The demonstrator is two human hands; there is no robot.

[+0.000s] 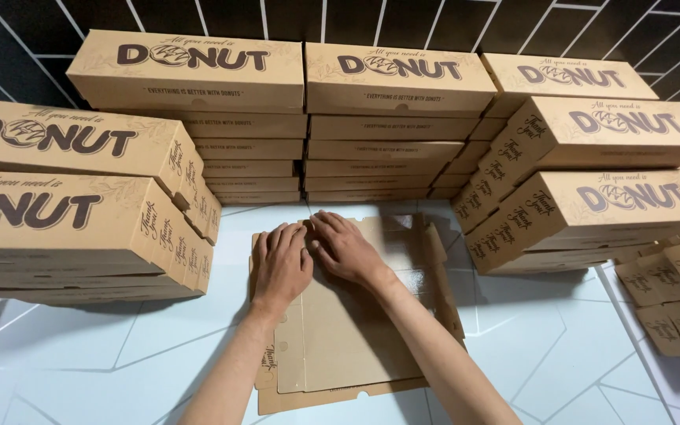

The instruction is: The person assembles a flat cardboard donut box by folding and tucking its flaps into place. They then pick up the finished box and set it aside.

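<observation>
My left hand (281,264) and right hand (345,248) lie side by side, fingers spread and pressed flat on the unfolded cardboard box blank (348,330), gripping nothing. The blank lies flat on the white tabletop (120,346) in front of me, ringed by stacks of finished brown boxes (387,118) left, behind and right.

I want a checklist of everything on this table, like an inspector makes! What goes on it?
Surface: white table with faint angled lines.
Job's things: flat brown cardboard box blank, unfolded, lying on the table.
Clutter: stacks of folded brown boxes behind and on both sides; flat box pieces at far right.
Grippers: left hand and right hand press flat on the blank's far end, side by side.
Cables: nothing seen.
Surroundings: dark tiled wall behind the stacks.
</observation>
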